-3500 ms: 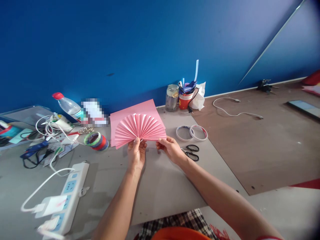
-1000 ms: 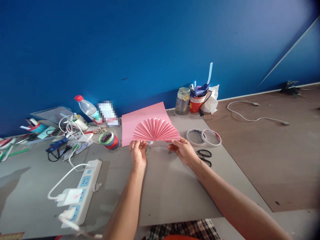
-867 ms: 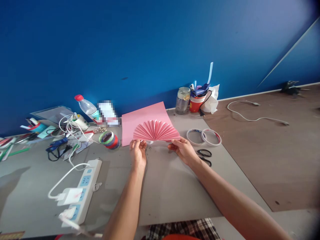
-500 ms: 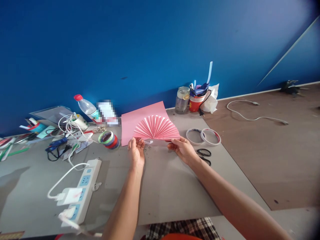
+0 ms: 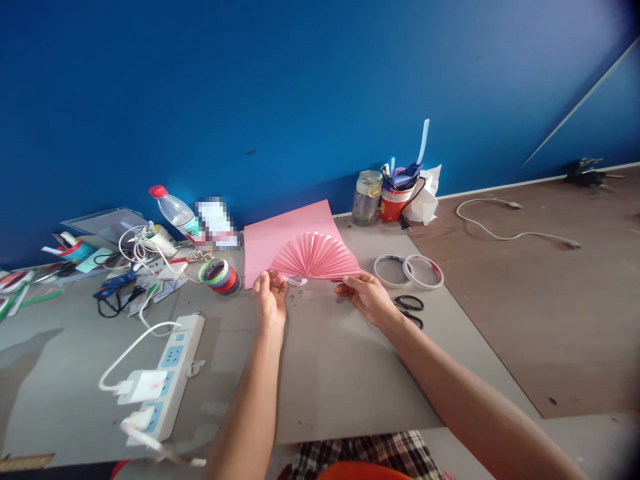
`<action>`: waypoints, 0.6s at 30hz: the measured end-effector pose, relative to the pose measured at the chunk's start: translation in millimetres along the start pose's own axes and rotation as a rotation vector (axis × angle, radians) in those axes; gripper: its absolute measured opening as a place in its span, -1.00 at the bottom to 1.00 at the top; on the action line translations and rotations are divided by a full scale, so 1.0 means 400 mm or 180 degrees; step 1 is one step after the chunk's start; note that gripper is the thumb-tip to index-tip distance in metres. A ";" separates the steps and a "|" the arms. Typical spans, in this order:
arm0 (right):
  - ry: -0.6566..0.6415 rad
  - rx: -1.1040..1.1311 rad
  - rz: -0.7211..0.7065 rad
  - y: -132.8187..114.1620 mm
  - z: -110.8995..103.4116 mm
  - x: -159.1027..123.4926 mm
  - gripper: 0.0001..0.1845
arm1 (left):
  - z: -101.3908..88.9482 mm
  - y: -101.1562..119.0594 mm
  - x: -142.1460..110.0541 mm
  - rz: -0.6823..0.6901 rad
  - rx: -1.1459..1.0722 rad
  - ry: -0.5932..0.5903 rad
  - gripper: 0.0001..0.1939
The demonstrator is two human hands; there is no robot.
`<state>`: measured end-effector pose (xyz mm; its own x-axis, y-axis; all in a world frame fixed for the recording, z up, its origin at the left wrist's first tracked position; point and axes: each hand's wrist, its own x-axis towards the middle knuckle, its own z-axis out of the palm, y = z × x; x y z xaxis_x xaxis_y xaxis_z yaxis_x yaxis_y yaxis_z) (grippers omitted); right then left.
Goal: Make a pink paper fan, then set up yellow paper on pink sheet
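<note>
A pink pleated paper fan (image 5: 313,253) is spread in a half circle, its round edge away from me. My right hand (image 5: 367,291) pinches its right end between thumb and fingers. At the fan's left end is my left hand (image 5: 270,297), thumb and fingers closed together. A thin white strip (image 5: 297,282) curls out below the fan's straight edge and runs to my left fingertips, which seem to pinch it; the exact grip is partly hidden. Behind the fan lies a flat pink sheet (image 5: 265,237), partly covered by it.
Two tape rolls (image 5: 424,272) and black-handled scissors (image 5: 410,304) lie right of my right hand. Stacked coloured tapes (image 5: 220,277) and a power strip (image 5: 173,380) are on the left. A glass jar (image 5: 367,199) and red cup of tools (image 5: 397,202) stand by the blue wall.
The view has swung left since the first frame. My left hand has moved from the fan's middle to its left end, and more of the white strip shows now. My right hand keeps its hold.
</note>
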<state>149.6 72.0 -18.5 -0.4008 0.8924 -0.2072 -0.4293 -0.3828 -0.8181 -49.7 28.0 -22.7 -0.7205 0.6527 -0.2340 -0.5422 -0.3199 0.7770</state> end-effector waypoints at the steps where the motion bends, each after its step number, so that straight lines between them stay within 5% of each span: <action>1: -0.0031 0.0000 0.0001 0.000 -0.001 0.000 -0.74 | 0.000 0.000 0.001 -0.0010 0.0001 0.0018 -0.61; 18: -0.0008 0.0046 0.0062 -0.002 -0.008 0.005 -0.76 | -0.007 0.016 0.001 0.0102 0.0240 0.0071 -0.69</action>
<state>151.8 75.0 -20.2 -0.4112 0.8842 -0.2216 -0.4330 -0.4034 -0.8061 -54.8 24.3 -19.4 -0.7469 0.6272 -0.2206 -0.4851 -0.2872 0.8259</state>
